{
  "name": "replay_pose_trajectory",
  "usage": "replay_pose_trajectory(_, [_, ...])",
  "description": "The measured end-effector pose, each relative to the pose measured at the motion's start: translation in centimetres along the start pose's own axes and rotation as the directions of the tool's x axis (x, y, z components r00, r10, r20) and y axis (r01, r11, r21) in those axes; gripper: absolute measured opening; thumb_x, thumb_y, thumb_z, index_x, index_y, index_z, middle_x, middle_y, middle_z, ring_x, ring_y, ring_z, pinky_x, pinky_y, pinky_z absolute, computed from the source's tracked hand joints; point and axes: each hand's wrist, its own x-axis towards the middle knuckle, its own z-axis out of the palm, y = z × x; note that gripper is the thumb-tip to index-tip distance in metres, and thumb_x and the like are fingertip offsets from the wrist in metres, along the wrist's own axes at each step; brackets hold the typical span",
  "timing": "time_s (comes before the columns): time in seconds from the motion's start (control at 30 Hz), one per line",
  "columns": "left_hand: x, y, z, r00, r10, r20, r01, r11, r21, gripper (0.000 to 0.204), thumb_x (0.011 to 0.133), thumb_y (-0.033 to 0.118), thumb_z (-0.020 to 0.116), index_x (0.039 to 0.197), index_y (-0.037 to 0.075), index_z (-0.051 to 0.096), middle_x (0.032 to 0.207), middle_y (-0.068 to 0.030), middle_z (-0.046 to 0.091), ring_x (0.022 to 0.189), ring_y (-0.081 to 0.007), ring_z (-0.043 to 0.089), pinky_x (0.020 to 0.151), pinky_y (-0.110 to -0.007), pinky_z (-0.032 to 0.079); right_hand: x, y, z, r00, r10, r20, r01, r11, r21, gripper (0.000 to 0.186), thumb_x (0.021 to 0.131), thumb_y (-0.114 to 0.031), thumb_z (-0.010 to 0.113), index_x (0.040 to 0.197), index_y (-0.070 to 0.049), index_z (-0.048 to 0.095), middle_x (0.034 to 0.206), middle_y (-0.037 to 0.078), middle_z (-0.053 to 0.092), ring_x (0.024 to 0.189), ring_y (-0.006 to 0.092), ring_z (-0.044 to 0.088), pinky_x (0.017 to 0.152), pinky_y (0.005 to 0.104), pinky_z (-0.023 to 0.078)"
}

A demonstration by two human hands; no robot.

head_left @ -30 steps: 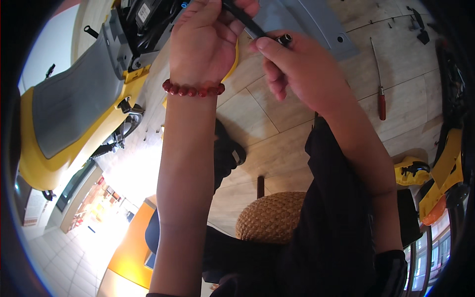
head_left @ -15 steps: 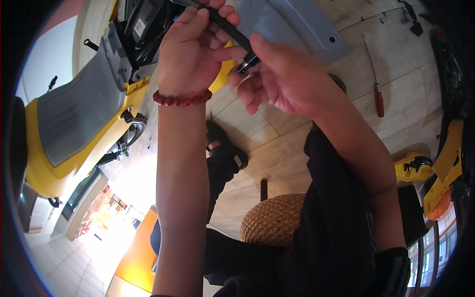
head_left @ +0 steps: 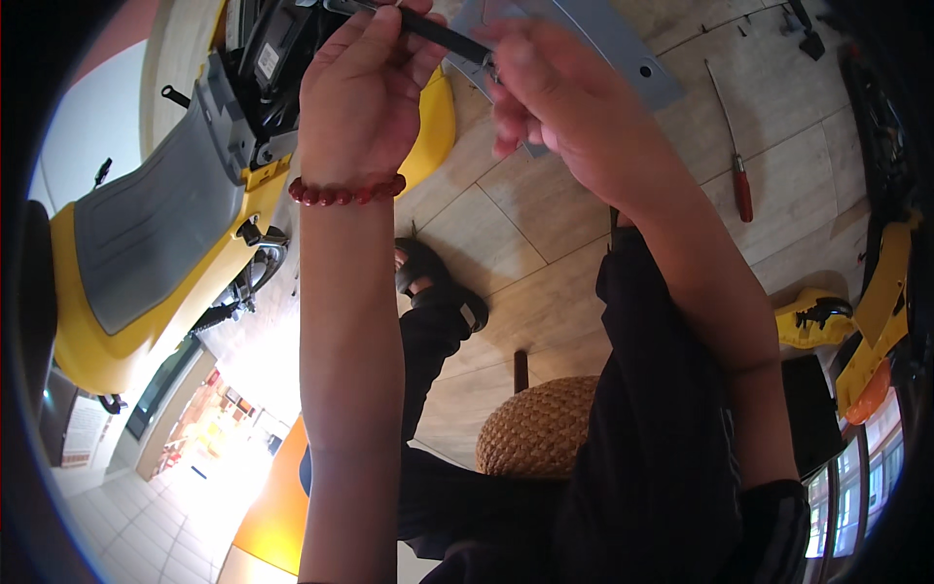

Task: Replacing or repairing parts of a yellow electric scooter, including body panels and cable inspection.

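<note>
At the top of the head view, my left hand point(head_left: 355, 97), with a red bead bracelet on its wrist, has its fingers closed round a slim black bar-shaped piece point(head_left: 448, 37). Its exact kind cannot be made out. The piece slants down to the right, toward my right hand point(head_left: 574, 107). Smeared by motion, the right fingers curl at its lower end, so their grip on it is unclear; they hide the tip. Beyond the left hand lie the black inner parts of a yellow scooter point(head_left: 268, 73).
The scooter's grey seat point(head_left: 161, 209) fills the left side. A grey panel point(head_left: 632, 63) lies on the floor beyond my hands. To the right are a red-handled screwdriver point(head_left: 742, 195) and a yellow part point(head_left: 812, 316). A woven stool point(head_left: 535, 428) stands near my legs.
My right hand has moved up and slightly right, and the metal tip that showed below its thumb is now hidden. The left hand has shifted slightly left, still holding the black piece.
</note>
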Motion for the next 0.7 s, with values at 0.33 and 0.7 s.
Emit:
replay_pose_trajectory(0.33, [0.8, 0.4, -0.3, 0.988, -0.076, -0.137, 0.071, 0.997, -0.041, 0.018, 0.094, 0.016, 0.050, 0.100, 0.001, 0.057, 0.092, -0.0095, 0.063, 0.087, -0.0206, 0.060, 0.081, -0.033, 0.050, 0.0, 1.0, 0.7, 0.992, 0.017, 0.123, 0.019, 0.958, -0.286, 0.028, 0.092, -0.027, 0.052, 0.094, 0.001, 0.055, 0.074, 0.011, 0.059, 0.063, 0.0229, 0.060, 0.061, 0.0348, 0.050])
replay_pose_trajectory(0.7, [3.9, -0.1, 0.0, 0.902, -0.006, -0.433, -0.112, 0.962, -0.247, 0.018, 0.094, 0.018, 0.048, 0.087, 0.003, 0.056, 0.075, -0.0058, 0.058, 0.070, -0.0193, 0.056, 0.069, -0.032, 0.049, 0.0, 2.8, 0.7, 0.873, -0.469, 0.133, 0.290, 0.282, -0.914, 0.018, 0.084, -0.019, 0.061, 0.092, -0.003, 0.054, 0.079, 0.012, 0.056, 0.070, 0.0283, 0.061, 0.061, 0.0379, 0.050])
